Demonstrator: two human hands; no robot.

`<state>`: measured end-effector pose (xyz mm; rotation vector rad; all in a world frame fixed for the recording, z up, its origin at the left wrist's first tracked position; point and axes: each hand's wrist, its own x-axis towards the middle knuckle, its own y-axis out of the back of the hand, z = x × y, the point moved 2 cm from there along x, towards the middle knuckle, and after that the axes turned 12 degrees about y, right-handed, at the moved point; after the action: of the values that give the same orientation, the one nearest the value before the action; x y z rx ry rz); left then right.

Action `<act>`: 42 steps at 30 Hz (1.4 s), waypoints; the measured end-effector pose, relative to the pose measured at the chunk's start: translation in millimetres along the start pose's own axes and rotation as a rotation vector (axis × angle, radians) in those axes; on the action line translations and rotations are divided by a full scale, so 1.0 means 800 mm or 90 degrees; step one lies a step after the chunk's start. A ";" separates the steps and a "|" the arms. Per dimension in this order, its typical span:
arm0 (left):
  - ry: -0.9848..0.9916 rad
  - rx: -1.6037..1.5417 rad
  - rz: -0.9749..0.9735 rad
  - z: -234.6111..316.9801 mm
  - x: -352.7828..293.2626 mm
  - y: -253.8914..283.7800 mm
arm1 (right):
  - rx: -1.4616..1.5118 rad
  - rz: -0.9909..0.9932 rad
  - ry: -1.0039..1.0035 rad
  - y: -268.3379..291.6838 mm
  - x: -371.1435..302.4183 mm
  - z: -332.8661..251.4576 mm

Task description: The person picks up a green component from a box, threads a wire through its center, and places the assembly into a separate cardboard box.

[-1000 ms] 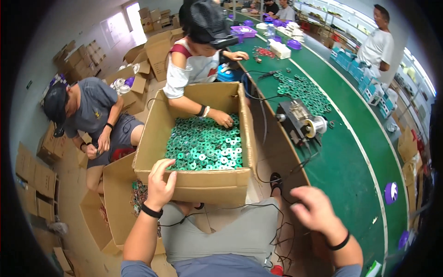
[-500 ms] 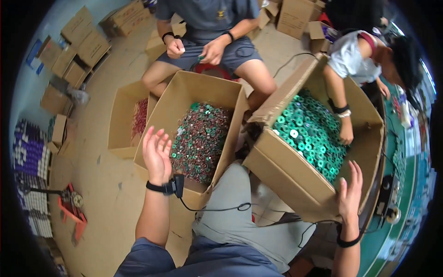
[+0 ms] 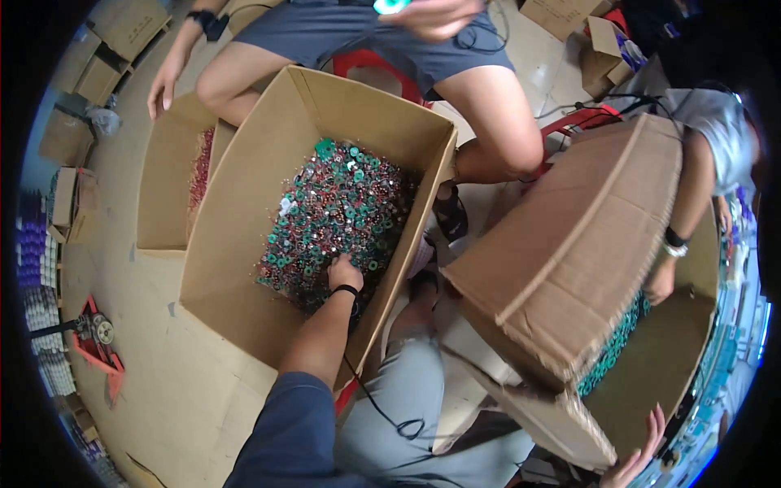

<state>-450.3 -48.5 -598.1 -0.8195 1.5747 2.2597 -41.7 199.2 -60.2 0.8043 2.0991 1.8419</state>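
My left hand (image 3: pixel 345 274) reaches down into a cardboard box (image 3: pixel 236 191) in the middle. It touches the heap of small mixed parts (image 3: pixel 342 203), green rings among reddish and silvery bits. Its fingers are sunk into the heap, so I cannot see whether they grip anything. At the lower right my right hand (image 3: pixel 639 457) stands open, fingers stretched up, beside a second cardboard box (image 3: pixel 586 244). That box holds green rings (image 3: pixel 614 346), partly hidden behind its raised flap. My right hand holds nothing visible.
Across from me a seated person holds a green ring (image 3: pixel 392 6). Another person's hand (image 3: pixel 661 283) reaches into the right box. A smaller box with red pieces (image 3: pixel 200 171) stands at the left. A red-orange wheeled tool (image 3: pixel 98 342) lies on the floor. A cable (image 3: pixel 382 407) crosses my leg.
My left hand has gone from above the middle box's edge down into the mixed parts. My right hand sits lower in view. The right box's flap now hides most of its green rings.
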 end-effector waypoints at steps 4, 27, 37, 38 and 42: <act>-0.013 0.067 0.048 0.014 0.034 -0.026 | -0.057 -0.038 -0.010 -0.007 0.000 0.001; -0.425 -0.293 -0.042 0.040 -0.165 0.240 | -0.040 0.063 -0.016 0.017 -0.042 0.035; -0.757 -0.194 -0.424 0.017 -0.547 0.406 | 0.344 0.115 0.242 0.036 -0.122 -0.169; -0.804 -0.109 -0.431 0.023 -0.583 0.405 | 0.366 0.076 0.207 0.027 -0.141 -0.182; -0.882 -0.059 -0.517 0.034 -0.693 0.378 | 0.594 -0.009 0.081 0.040 -0.198 -0.172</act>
<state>-168.0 -82.0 -33.7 0.1890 0.3540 1.5357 25.2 -0.5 -32.7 0.8293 3.0401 0.8317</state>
